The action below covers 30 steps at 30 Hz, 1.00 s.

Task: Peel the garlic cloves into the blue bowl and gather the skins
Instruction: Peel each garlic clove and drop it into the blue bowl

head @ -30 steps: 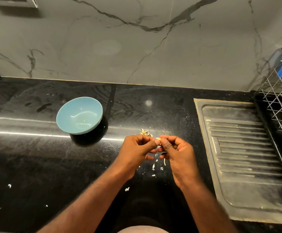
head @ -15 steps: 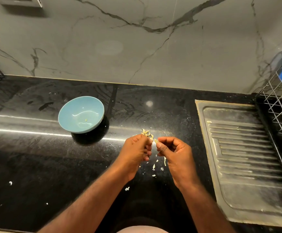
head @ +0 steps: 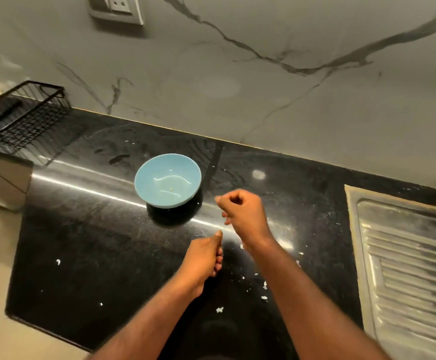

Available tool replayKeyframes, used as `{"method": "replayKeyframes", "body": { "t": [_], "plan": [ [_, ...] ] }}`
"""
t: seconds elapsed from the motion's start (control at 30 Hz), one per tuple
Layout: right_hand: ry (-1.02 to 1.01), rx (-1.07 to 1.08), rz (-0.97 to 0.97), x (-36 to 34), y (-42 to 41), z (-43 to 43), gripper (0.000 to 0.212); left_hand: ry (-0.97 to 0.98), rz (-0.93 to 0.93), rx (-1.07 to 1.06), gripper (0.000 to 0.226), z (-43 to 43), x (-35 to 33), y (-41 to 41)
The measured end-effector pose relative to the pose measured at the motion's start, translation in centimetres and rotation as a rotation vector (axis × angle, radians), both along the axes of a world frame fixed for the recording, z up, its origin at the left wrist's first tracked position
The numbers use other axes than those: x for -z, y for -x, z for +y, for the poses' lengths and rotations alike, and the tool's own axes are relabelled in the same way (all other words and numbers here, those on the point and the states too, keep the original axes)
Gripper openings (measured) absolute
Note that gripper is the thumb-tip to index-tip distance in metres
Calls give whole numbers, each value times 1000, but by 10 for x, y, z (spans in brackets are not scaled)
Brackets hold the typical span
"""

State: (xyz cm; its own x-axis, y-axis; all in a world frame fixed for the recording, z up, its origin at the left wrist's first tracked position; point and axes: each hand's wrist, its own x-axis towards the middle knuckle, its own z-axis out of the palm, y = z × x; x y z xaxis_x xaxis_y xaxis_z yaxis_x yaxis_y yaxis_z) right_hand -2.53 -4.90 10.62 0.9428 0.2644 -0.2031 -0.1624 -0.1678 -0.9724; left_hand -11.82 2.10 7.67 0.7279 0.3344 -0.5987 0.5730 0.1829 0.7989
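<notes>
The blue bowl [head: 154, 178] sits on the countertop [head: 81, 242], round, smooth and glossy, with only a tiny yellowish speck [head: 171, 189] on its floor. Just right of its rim I see the right hand [head: 240, 211], fingers curled tight toward the palm. Blur keeps me from telling whether a clove is pinched there. The left hand [head: 202, 261] is nearer me and apart from the right one, fingers curled under and thumb stretched forward; I cannot tell whether anything is inside it. Thin, papery white garlic skins [head: 264, 285] lie scattered as small flakes around both wrists, with a few strays out to the left. The countertop is polished black stone, faintly scratched and crossed by a bright streak of reflection. At right is a ribbed steel drainboard [head: 406, 268], at far left a black wire basket [head: 29, 110]. Behind runs a grey marble wall [head: 263, 100] with dark veins.
</notes>
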Motion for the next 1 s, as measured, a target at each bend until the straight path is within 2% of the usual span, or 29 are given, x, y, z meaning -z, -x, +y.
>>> {"method": "replayKeyframes", "body": {
  "t": [0.17, 0.33, 0.5, 0.67, 0.83, 1.0],
  "plan": [
    [125, -86, -133, 4, -34, 78, 17, 48, -34, -67, 43, 13, 0, 3],
    [172, -161, -116, 5, -44, 94, 15, 55, -67, -115, 41, 20, 3, 1],
    [307, -237, -56, 25, -34, 13, 21, 61, -71, -118, 37, 22, 17, -2],
    [476, -167, 72, 51, -7, -82, 23, 75, -67, -19, 31, 2, 28, -9],
    [288, -84, 186, 47, 8, -96, 10, 147, -95, 20, 16, -23, 24, -20],
    [234, -116, 183, 40, 20, -90, 6, 290, -83, -72, 26, -22, 24, -22]
  ]
}}
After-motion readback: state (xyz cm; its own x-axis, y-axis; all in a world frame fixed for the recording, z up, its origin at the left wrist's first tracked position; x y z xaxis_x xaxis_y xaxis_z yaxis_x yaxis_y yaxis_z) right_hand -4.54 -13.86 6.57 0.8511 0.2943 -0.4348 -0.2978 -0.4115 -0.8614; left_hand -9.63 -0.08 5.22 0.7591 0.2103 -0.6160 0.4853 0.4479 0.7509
